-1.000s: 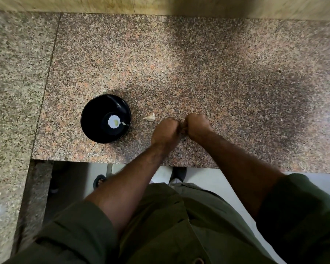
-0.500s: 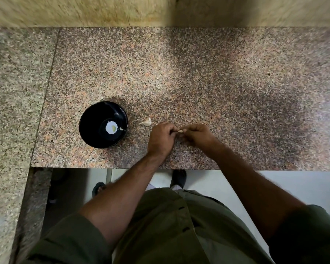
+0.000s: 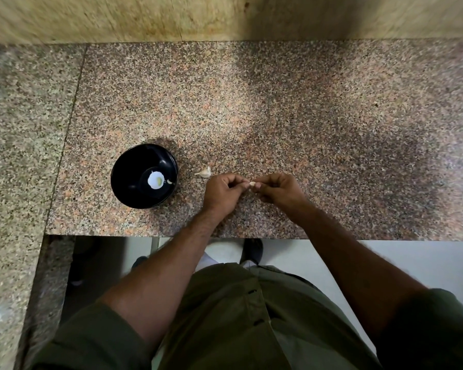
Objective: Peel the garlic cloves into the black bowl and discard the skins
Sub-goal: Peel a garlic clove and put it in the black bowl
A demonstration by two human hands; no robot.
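Note:
A small pale garlic clove [image 3: 252, 184] is pinched between my left hand [image 3: 223, 192] and my right hand [image 3: 278, 189], just above the granite counter [image 3: 278, 116] near its front edge. Only a sliver of the clove shows between the fingertips. Another unpeeled clove [image 3: 205, 172] lies on the counter just left of my left hand. The black bowl [image 3: 130, 169] stands further left, with a white patch in its bottom and a small pale piece [image 3: 169, 181] beside that patch.
A yellowish stone wall [image 3: 225, 17] rises behind the counter. A second granite slab [image 3: 19, 156] runs along the left side. Below the counter's front edge I see the floor, a dark shoe [image 3: 252, 251] and my olive clothing.
My fists, pressed together a second ago, have loosened and the clove now shows between the fingertips. The view has shifted, so the bowl and hands sit slightly lower in the frame.

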